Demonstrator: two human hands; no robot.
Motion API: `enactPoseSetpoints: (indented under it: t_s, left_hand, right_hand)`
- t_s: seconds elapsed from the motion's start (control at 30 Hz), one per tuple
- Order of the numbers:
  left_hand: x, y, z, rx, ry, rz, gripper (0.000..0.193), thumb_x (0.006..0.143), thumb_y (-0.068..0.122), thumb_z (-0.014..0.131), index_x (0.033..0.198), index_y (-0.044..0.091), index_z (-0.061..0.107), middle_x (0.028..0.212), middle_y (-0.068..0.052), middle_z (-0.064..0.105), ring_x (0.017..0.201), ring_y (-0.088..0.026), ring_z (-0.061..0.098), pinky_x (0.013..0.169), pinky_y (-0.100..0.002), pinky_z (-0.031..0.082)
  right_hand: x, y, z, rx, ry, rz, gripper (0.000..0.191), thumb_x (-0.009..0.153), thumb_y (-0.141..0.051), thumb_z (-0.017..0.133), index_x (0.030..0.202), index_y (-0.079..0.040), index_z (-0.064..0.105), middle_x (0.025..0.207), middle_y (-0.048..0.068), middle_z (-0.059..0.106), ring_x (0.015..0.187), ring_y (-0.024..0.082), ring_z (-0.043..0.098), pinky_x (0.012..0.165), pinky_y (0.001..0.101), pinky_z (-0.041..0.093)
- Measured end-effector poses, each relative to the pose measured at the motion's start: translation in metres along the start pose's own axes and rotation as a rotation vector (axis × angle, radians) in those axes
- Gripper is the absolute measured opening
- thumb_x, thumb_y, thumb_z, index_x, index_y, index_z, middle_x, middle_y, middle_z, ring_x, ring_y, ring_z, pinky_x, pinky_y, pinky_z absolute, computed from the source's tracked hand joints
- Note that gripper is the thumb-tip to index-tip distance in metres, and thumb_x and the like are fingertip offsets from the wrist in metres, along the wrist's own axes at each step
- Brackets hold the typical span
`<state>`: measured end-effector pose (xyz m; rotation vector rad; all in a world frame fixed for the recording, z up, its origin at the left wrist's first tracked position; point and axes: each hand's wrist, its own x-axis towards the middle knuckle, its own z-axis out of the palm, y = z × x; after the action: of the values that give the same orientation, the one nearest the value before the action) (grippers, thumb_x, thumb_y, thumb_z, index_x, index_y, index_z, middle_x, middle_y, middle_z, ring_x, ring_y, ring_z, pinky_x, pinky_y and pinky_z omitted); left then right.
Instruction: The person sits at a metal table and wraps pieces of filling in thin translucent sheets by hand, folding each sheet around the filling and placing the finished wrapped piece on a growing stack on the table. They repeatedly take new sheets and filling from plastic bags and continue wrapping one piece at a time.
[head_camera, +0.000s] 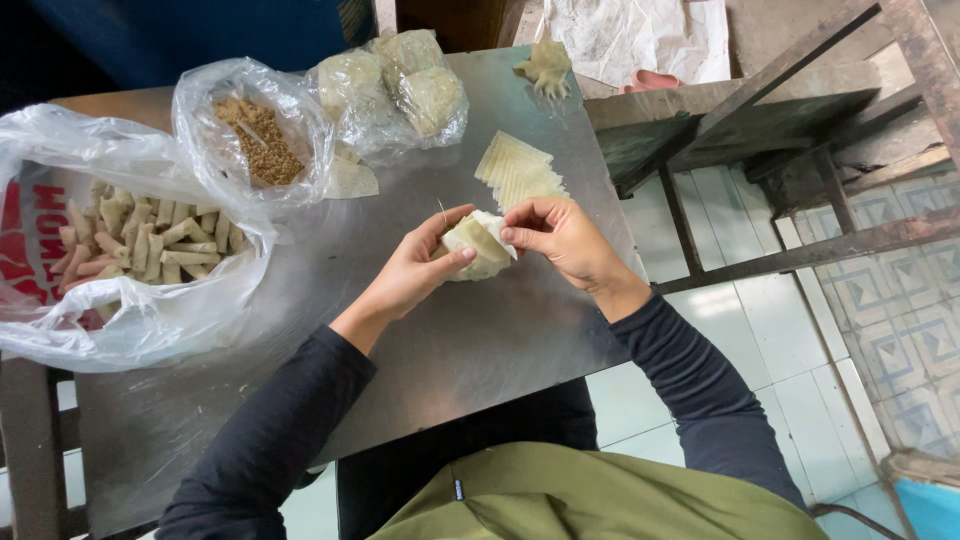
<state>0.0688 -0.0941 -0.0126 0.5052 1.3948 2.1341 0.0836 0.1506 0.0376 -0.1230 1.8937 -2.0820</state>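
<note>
Both of my hands hold one pale pastry wrapper (478, 245) folded into a small pocket just above the steel table (440, 350). My left hand (420, 265) cups it from below with the thumb pressed on the wrapper's front. My right hand (560, 235) pinches the wrapper's top right edge with its fingertips. Just beyond the hands lies a fanned stack of cut wrapper sheets (518, 170). Both arms wear dark long sleeves.
A clear bag of several rolled pastries (150, 240) sits at the left. A bag of brown crumbly filling (258, 135) and a bag of pale dough lumps (400, 85) lie at the back. A dough scrap (545, 68) rests at the far edge. Metal frame bars (790, 255) stand over tiled floor at right.
</note>
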Motion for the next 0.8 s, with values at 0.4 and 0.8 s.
enactPoseSetpoints:
  t_s: [0.4, 0.8]
  left_hand:
    - [-0.003, 0.008, 0.004, 0.014, 0.029, -0.017, 0.065, 0.097, 0.016, 0.067, 0.153, -0.002, 0.041, 0.136, -0.011, 0.061, 0.12, -0.014, 0.062, 0.102, -0.03, 0.052]
    - [0.002, -0.007, -0.006, -0.047, 0.076, 0.033, 0.073, 0.088, 0.001, 0.068, 0.154, -0.001, 0.037, 0.139, -0.009, 0.059, 0.125, -0.014, 0.06, 0.106, -0.03, 0.048]
  right_hand:
    - [-0.009, -0.006, -0.035, 0.256, 0.166, 0.013, 0.016, 0.099, -0.002, 0.065, 0.115, -0.001, 0.069, 0.108, 0.005, 0.073, 0.099, 0.015, 0.07, 0.092, 0.0305, 0.057]
    - [-0.021, -0.012, -0.025, 0.182, 0.173, 0.021, 0.012, 0.104, -0.007, 0.063, 0.116, -0.003, 0.066, 0.103, 0.006, 0.072, 0.085, 0.015, 0.065, 0.072, 0.0292, 0.051]
